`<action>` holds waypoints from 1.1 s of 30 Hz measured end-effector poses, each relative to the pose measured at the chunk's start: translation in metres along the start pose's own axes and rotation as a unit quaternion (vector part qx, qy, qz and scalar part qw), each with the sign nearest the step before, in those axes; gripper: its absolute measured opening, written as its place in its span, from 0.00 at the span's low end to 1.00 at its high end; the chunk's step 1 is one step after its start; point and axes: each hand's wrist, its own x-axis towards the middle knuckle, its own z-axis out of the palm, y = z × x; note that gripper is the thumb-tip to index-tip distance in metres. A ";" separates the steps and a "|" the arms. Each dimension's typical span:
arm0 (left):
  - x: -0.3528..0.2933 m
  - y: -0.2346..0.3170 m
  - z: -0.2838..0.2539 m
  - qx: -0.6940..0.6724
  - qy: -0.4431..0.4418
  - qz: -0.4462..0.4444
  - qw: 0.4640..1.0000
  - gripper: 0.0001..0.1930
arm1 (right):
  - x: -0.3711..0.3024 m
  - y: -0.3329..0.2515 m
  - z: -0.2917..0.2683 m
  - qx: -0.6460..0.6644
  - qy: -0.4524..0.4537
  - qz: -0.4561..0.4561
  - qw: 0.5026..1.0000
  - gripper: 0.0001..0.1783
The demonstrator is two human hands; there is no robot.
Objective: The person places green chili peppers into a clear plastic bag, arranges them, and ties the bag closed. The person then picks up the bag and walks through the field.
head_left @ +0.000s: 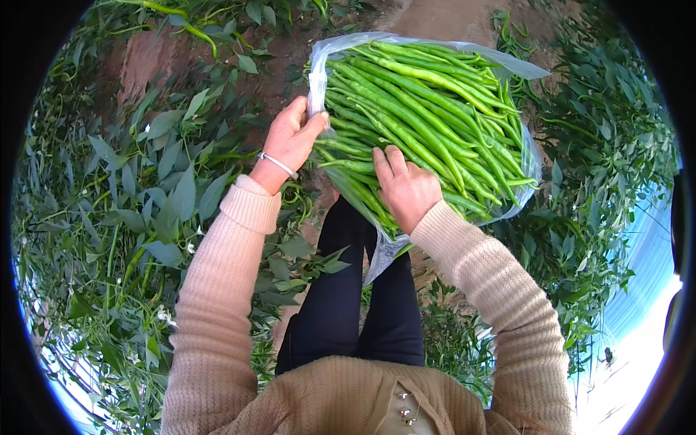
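Observation:
A clear plastic bag [317, 81] lies open in front of me, packed with long green chili peppers [420, 109] that lie mostly side by side. My left hand [290, 138], with a pale bracelet at the wrist, pinches the bag's rim at its left side. On the near part of the pile rests my right hand [407, 187], its fingers bent down among the peppers. Its fingertips are partly hidden, and I cannot make out whether they grip a pepper. A loose corner of the bag [384, 255] hangs over my legs.
Leafy pepper plants [174, 196] with small white flowers crowd the left side, and more plants [587, 138] stand at the right. Bare brown soil [442, 20] runs between the rows. Blue sheeting [638, 254] shows at the right edge.

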 end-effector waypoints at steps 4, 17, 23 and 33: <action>-0.018 -0.002 -0.022 0.102 -0.009 0.000 0.995 0.06 | 0.003 -0.004 -0.002 -0.048 0.003 -0.027 0.999 0.39; -0.040 0.029 -0.049 0.222 -0.090 0.037 0.970 0.10 | 0.016 0.011 -0.004 0.041 0.049 -0.034 0.997 0.17; -0.046 0.045 -0.045 0.187 -0.139 0.047 0.971 0.10 | 0.033 0.000 -0.004 0.010 0.000 0.019 1.000 0.08; -0.046 0.046 -0.045 0.159 -0.118 -0.010 0.980 0.08 | 0.047 -0.012 -0.001 0.017 -0.060 0.082 0.995 0.24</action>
